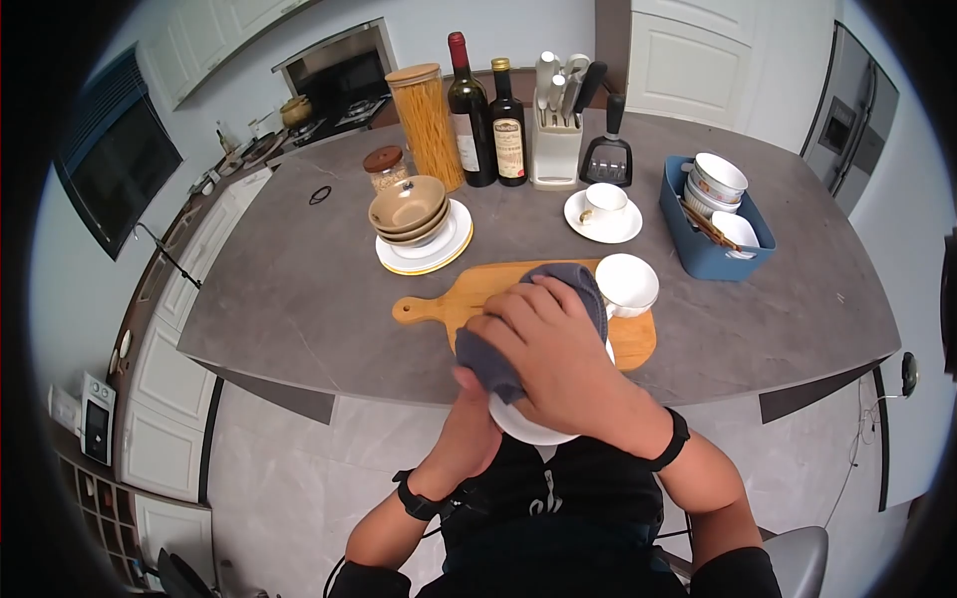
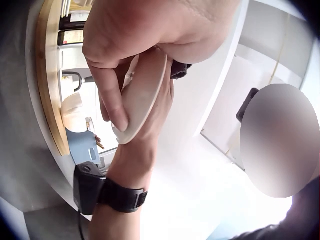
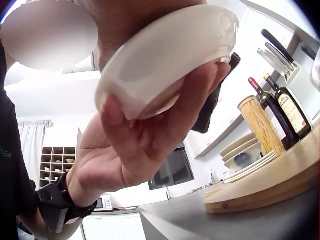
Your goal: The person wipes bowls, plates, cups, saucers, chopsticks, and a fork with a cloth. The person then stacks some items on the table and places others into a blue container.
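Note:
My left hand [image 1: 464, 429] grips a white saucer [image 1: 533, 429] by its edge, held in front of my body at the table's near edge. In the right wrist view the fingers [image 3: 122, 135] of that hand spread under the saucer's underside. My right hand [image 1: 563, 354] holds a dark grey cloth [image 1: 483, 364] over the saucer's upper face, fingers bent across the fabric. Hand and cloth hide most of the saucer in the head view. Just beyond the right hand, a white cup [image 1: 628, 284] stands on the wooden cutting board [image 1: 424, 309].
Stacked bowls [image 1: 409, 207] sit on plates [image 1: 429, 261] at the left. Behind stand a pasta jar [image 1: 427, 125], two bottles [image 1: 471, 130] and a knife block [image 1: 556, 154]. Another cup [image 1: 605, 204] rests on its saucer. A blue bin [image 1: 718, 261] holds dishes at the right.

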Demonstrator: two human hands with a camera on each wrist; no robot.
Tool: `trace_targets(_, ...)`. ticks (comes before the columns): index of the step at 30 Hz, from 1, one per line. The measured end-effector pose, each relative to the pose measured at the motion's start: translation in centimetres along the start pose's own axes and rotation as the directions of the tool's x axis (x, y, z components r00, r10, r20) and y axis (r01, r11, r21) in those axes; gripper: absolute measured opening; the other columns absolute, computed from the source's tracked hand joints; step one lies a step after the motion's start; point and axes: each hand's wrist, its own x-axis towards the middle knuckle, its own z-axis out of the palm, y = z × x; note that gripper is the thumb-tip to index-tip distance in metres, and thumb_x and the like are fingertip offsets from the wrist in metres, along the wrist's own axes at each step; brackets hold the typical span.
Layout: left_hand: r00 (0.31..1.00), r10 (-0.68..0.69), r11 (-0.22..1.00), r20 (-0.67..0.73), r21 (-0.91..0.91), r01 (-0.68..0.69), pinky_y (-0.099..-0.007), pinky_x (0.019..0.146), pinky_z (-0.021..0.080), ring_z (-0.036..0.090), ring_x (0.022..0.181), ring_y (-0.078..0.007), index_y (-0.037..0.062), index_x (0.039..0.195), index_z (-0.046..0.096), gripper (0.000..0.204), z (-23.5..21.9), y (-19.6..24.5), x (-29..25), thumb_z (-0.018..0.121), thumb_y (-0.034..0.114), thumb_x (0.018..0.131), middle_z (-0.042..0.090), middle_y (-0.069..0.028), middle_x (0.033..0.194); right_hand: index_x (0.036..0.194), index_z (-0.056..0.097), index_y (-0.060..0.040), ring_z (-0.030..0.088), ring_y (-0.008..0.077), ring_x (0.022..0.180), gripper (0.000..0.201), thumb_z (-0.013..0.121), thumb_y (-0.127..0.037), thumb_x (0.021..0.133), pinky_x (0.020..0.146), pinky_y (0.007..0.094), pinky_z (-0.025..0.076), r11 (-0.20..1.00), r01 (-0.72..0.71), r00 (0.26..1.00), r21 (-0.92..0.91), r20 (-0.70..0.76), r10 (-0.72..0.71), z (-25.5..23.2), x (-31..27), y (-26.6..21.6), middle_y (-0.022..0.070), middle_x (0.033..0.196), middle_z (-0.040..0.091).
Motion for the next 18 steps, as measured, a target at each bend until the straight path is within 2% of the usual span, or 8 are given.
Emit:
trace_targets(1,0.997,0.067,0.995,-0.035,0.073,-0.064,-0.0424,0.121,0.030,0.035,0.148,-0.0235,0.0082,0.159,0.022,0.070,0.1,-0.4,-0.1,0.026,0.056,0.108,0.034,-0.0090,0.160,0.123,0.058,-0.0083,0.057,0.0339,0.113,0.062,0.078,-0.013,0.065,0.103,0.0492,0.040,1.000,0.007,0.997,-0.015,-0.082,-0.009,0.0,0.2,0.4,0.0107,0.111,0.060)
trace_targets(4,0.993,0.109,0.944,-0.036,0.318,-0.092,-0.0394,0.116,0.037,0.047,0.139,-0.0216,0.0029,0.153,0.033,0.059,0.9,0.3,-0.1,0.029,0.045,0.112,0.047,-0.0107,0.150,0.117,0.060,-0.0064,0.061,0.0306,0.102,0.052,0.078,-0.017,0.070,0.090,0.0415,0.047,0.987,-0.147,0.988,-0.060,-0.051,0.144,-0.5,0.0,1.2,0.0107,0.103,0.062)
trace_targets(5,0.979,0.164,0.953,-0.120,0.274,-0.126,-0.0358,0.108,0.044,0.057,0.126,-0.0196,0.0002,0.144,0.046,0.055,1.6,0.4,0.0,0.034,0.044,0.112,0.059,-0.0104,0.136,0.112,0.059,-0.0057,0.066,0.0326,0.090,0.045,0.078,-0.018,0.073,0.077,0.0418,0.052,0.985,-0.150,0.980,-0.082,-0.143,0.138,-0.5,-0.2,1.4,0.0122,0.096,0.064)
trace_targets(6,0.979,0.163,0.953,-0.119,0.274,-0.126,-0.0358,0.108,0.044,0.057,0.126,-0.0196,0.0002,0.144,0.046,0.055,2.0,0.7,0.1,0.034,0.044,0.112,0.059,-0.0104,0.136,0.112,0.059,-0.0057,0.066,0.0326,0.090,0.045,0.078,-0.018,0.073,0.077,0.0418,0.052,0.985,-0.151,0.980,-0.083,-0.145,0.138,-0.4,-0.3,1.6,0.0122,0.096,0.064)
trace_targets(8,0.968,0.152,0.968,-0.202,0.228,-0.104,-0.0339,0.103,0.047,0.060,0.119,-0.0186,-0.0011,0.139,0.050,0.055,2.6,1.3,0.2,0.036,0.044,0.112,0.063,-0.0105,0.128,0.113,0.058,-0.0030,0.066,0.0386,0.083,0.038,0.073,-0.012,0.079,0.069,0.0455,0.051,0.934,-0.358,0.929,-0.009,-0.109,0.355,0.1,-0.6,1.8,0.0162,0.096,0.066)
trace_targets(12,0.941,0.248,0.905,-0.231,0.402,-0.140,-0.0316,0.099,0.048,0.062,0.114,-0.0173,-0.0030,0.135,0.054,0.056,3.5,1.4,0.6,0.038,0.045,0.111,0.065,-0.0113,0.123,0.110,0.059,-0.0008,0.066,0.0411,0.079,0.027,0.069,-0.014,0.088,0.066,0.0469,0.051,0.874,-0.472,0.852,0.115,-0.194,0.486,0.7,-1.8,1.5,0.0188,0.098,0.069)
trace_targets(14,0.890,0.376,0.849,-0.257,0.481,-0.219,-0.0317,0.098,0.049,0.062,0.115,-0.0180,-0.0044,0.135,0.053,0.057,3.7,1.1,0.7,0.036,0.045,0.111,0.064,-0.0125,0.124,0.115,0.055,-0.0001,0.064,0.0450,0.077,0.029,0.066,-0.019,0.094,0.065,0.0445,0.052,0.789,-0.551,0.760,0.274,-0.227,0.609,1.0,-2.5,1.2,0.0220,0.092,0.068)
trace_targets(18,0.794,0.512,0.812,-0.327,0.486,-0.323,-0.0324,0.095,0.048,0.061,0.111,-0.0191,-0.0070,0.134,0.051,0.059,3.4,0.2,1.4,0.033,0.045,0.112,0.063,-0.0141,0.122,0.121,0.055,0.0009,0.066,0.0375,0.078,0.026,0.061,-0.015,0.101,0.071,0.0395,0.052,0.702,-0.436,0.678,0.563,-0.308,0.668,3.6,-3.8,0.0,0.0205,0.094,0.067)
